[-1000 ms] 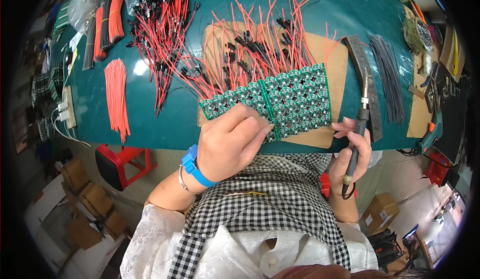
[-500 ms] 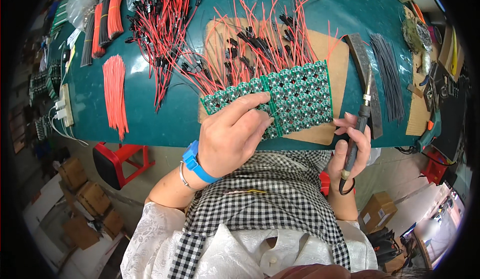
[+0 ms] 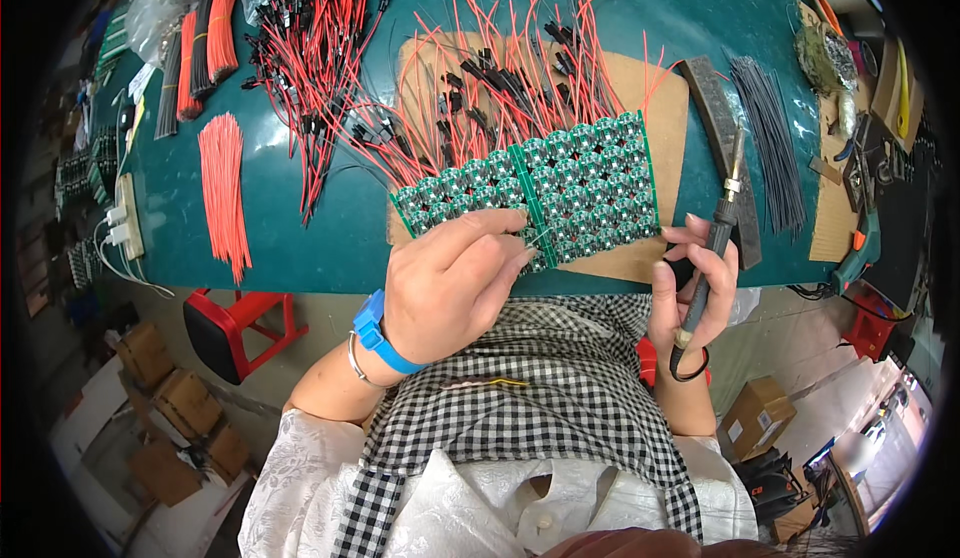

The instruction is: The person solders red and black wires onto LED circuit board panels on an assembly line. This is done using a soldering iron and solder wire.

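Observation:
A panel of green circuit boards point(image 3: 598, 193), crowded with small parts, lies at a slant on a brown cardboard sheet point(image 3: 668, 118). Red and black wires with black connectors point(image 3: 490, 73) fan out from beyond its far edge. My left hand point(image 3: 450, 270) is at the panel's near left part, thumb and forefinger pinched around a thin pale wire point(image 3: 544, 235) that looks like solder. In my right hand point(image 3: 700, 293), a soldering iron point(image 3: 722, 220) is held like a pen beside the panel's right edge. Its metal tip points away from me, apart from the boards.
Cut red wires point(image 3: 222, 193) lie at the left, with a heap of connector leads point(image 3: 315, 68) farther back. A dark metal bar point(image 3: 712, 108) and black wires point(image 3: 768, 143) lie right of the cardboard. A power strip point(image 3: 128, 218) sits by the left edge.
My left hand has drawn back a little toward me and left, uncovering more of the panel's middle strip and the thin wire. The right hand keeps its hold on the soldering iron.

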Motion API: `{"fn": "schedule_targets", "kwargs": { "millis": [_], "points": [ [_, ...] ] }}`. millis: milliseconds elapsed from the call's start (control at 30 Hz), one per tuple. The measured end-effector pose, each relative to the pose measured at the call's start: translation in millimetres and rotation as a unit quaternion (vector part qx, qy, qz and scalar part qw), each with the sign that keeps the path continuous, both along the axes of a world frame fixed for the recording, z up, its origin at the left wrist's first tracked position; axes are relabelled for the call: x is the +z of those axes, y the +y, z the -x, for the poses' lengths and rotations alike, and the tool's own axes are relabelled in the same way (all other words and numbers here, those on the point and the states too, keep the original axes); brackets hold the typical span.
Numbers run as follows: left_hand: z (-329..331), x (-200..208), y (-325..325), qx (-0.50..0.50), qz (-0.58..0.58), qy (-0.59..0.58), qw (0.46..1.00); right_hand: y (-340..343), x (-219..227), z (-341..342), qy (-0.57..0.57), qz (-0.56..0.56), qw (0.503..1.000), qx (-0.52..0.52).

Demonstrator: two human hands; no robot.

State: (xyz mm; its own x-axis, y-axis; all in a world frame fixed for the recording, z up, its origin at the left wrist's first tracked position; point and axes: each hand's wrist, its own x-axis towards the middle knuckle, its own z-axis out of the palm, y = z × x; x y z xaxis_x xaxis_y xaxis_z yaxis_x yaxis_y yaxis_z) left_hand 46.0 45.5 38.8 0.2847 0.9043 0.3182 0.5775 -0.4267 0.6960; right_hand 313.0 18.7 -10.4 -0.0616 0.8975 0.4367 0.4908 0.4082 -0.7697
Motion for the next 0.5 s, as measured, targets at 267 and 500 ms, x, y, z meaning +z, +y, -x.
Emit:
{"fn": "schedule_targets", "kwargs": {
  "millis": [267, 500],
  "points": [
    [0.1, -6.2, -5.3, -0.011, 0.011, -0.001, 1.000, 3.7, 1.9, 3.7, -0.034, -0.014, 0.999, -0.018],
    [-2.5, -7.1, -5.5, -0.022, 0.016, 0.000, 1.000, 6.3, 1.5, 5.2, -0.045, -0.030, 0.998, -0.021]
  ]
}}
